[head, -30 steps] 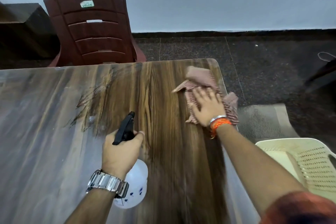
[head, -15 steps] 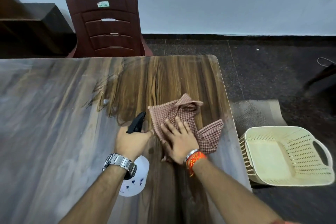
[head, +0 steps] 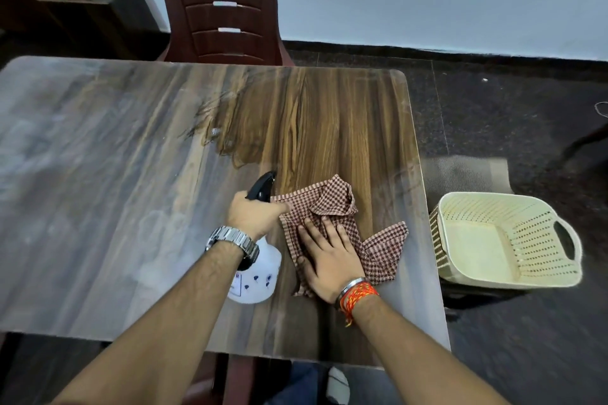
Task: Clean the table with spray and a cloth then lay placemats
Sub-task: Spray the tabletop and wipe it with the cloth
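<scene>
one cloth (head: pixel 378 250), one bottle (head: pixel 260 279), one basket (head: pixel 543 279)

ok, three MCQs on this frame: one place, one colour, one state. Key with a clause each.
1. Where is the cream perforated basket?
A) beside the table, off its right edge
B) on the tabletop
C) held in a hand

2. What colour is the checked cloth?
A) blue and white
B) plain yellow
C) reddish-brown and pale pink

3. What is the left hand doing?
A) lying flat on the wood
B) gripping the spray bottle
C) lifting the basket

Key:
1 A: it sits past the right edge, lower than the top.
2 C: the checks show around the right hand, which presses flat on it.
3 B: the fingers wrap the bottle's neck under the black trigger head.
</scene>
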